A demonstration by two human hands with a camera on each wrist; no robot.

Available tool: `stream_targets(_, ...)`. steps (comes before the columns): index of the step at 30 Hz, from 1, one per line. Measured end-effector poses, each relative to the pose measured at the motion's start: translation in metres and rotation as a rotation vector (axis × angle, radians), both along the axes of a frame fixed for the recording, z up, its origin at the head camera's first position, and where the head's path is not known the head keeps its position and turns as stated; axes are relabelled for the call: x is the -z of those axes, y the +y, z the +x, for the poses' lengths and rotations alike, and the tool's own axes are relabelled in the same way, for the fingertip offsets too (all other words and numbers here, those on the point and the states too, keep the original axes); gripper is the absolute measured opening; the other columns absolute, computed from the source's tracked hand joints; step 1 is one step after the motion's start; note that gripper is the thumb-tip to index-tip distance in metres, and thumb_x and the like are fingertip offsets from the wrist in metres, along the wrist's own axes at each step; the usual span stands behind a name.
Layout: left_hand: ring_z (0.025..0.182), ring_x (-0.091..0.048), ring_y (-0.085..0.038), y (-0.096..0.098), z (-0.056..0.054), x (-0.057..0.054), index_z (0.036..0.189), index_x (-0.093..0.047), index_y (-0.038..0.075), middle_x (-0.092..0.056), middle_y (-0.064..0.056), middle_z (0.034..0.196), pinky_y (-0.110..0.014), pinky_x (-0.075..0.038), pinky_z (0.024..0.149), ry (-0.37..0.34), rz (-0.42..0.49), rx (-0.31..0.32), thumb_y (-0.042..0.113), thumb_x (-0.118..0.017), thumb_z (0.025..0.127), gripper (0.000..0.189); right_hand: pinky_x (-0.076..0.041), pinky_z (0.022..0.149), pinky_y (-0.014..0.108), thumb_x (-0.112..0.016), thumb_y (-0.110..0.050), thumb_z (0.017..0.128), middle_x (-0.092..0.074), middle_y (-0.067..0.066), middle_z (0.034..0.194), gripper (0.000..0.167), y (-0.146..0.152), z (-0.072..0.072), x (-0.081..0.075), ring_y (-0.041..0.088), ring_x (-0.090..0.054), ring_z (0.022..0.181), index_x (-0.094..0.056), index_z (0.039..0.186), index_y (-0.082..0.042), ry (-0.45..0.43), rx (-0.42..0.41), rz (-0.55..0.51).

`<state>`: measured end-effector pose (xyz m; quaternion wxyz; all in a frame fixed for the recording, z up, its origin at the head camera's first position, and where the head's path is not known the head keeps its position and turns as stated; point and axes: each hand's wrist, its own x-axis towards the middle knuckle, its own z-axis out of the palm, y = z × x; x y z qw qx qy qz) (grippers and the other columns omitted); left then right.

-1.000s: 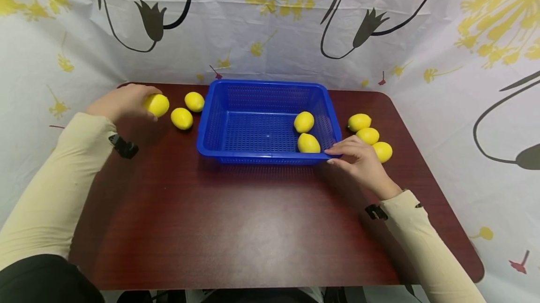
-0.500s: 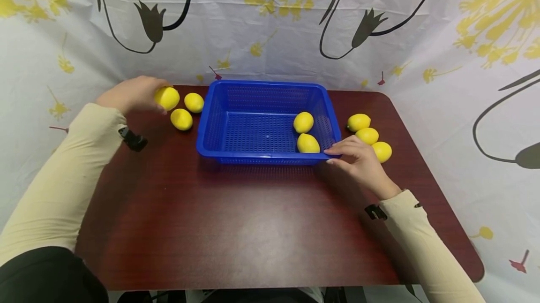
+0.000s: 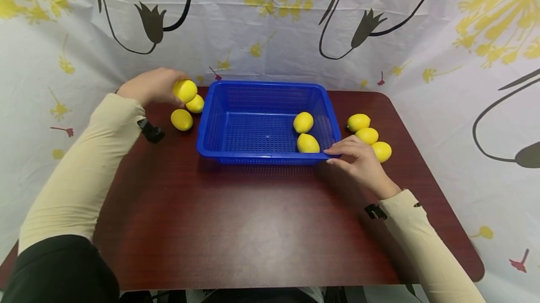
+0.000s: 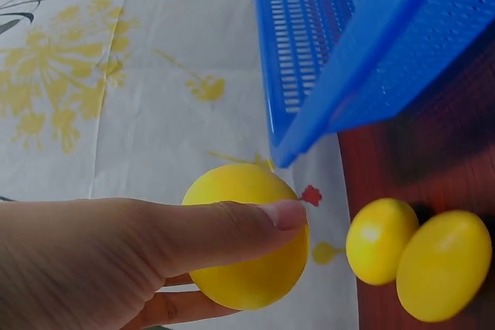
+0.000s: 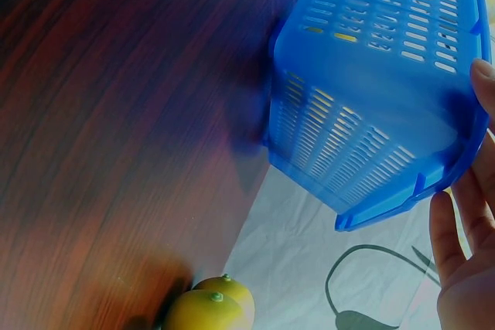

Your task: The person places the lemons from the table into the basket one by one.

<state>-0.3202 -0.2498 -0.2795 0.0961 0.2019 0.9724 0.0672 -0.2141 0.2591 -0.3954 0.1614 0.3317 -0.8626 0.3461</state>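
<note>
My left hand (image 3: 153, 86) grips a yellow lemon (image 3: 184, 91) between thumb and fingers, raised above the table left of the blue basket (image 3: 266, 155). In the left wrist view the thumb lies across this held lemon (image 4: 247, 284). Two more lemons, a nearer one (image 3: 182, 120) and a farther one (image 3: 196, 104), lie on the table just below it; the held lemon partly overlaps the farther one. With thumb and fingertips my right hand (image 3: 358, 162) pinches the basket's near right corner. Two lemons (image 3: 303, 122) rest inside the basket at its right end.
Three lemons (image 3: 367, 135) lie in a row on the dark red table (image 3: 253, 228), right of the basket and close behind the right hand. A white cloth (image 3: 270, 35) with printed flowers hangs behind and beside the table.
My left hand has moved right and slightly up with its lemon, towards the basket's left rim. The right hand has stayed at the basket corner.
</note>
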Motion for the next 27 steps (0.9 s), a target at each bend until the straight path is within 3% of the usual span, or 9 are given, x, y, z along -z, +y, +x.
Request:
stream_targets(8,0.106,-0.056,-0.037,0.017,-0.006,-0.004,0.140,-0.050,0.001,-0.060,-0.025,0.129,-0.053,-0.047,0.094,-0.006,-0.018,0.010,0.020,-0.077,0.083,0.066,-0.043,0.089,0.010,-0.085,0.000,0.072,-0.077,0.004,0.098,0.033,0.000,0.000,0.000,0.007,-0.058,0.098,-0.079,0.102,-0.012,-0.003,-0.002,0.003)
stream_targets(27,0.109,-0.055,-0.033,0.066,-0.018,-0.021,0.148,-0.043,0.005,-0.058,-0.020,0.134,-0.048,-0.046,0.094,-0.027,0.006,0.071,0.028,-0.076,0.085,0.075,-0.043,0.088,0.011,-0.084,-0.002,0.073,-0.077,0.005,0.098,0.031,-0.001,0.002,-0.001,0.010,-0.059,0.095,-0.079,0.103,-0.012,-0.007,0.000,-0.006)
